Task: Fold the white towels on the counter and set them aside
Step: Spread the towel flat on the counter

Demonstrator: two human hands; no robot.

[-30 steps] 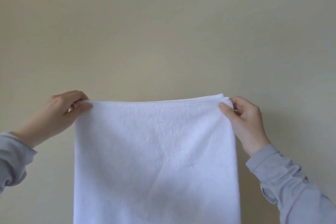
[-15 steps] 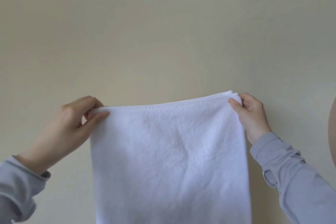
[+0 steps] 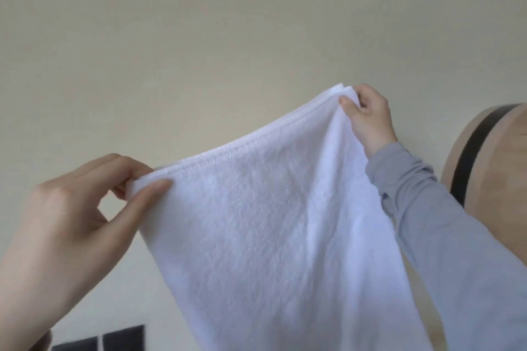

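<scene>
The doubled white towel (image 3: 271, 222) hung in mid-air, the surface out of view, its top corners pinched by the left hand (image 3: 71, 214) and the higher right hand (image 3: 368, 117); levelling them with edges matched would probably keep the next fold square.

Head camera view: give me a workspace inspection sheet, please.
Surface: none in view.
Job's things: white towel held up in the air, top edge doubled and tilted, right corner higher.
Clutter: nothing seen.
Hands: left hand pinches the towel's top left corner; right hand pinches its top right corner.
Cables: nothing seen.
Surroundings: plain cream wall; round wooden object with a dark band at right; dark panels bottom left.
</scene>
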